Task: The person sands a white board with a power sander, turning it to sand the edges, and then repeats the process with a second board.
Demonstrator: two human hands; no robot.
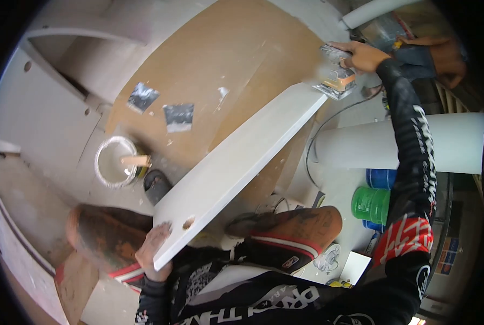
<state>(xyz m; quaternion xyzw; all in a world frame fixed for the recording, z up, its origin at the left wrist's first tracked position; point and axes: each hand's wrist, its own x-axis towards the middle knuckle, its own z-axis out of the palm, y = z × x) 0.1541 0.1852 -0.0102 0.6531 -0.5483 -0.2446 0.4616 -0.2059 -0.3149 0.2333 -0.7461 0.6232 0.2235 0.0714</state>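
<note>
A long white board (242, 143) slants from my lap up to the far right, with a round hole near its near end. My left hand (156, 245) is closed around that near end, fingers on the top face. At the far end, my right hand (362, 57) grips a dusty orange and grey electric sander (336, 76). The sander is tilted, its base at the board's far end. A dark cord (322, 125) curves down beside the board. My knees flank the board's near half.
A brown sheet (209, 70) with two dark sandpaper pieces (178, 117) lies beyond the board. Left stands a white bucket (111, 165) with a wooden-handled tool. A green drum (371, 205) and a white cylinder (404, 143) are right. Another person (445, 59) is at upper right.
</note>
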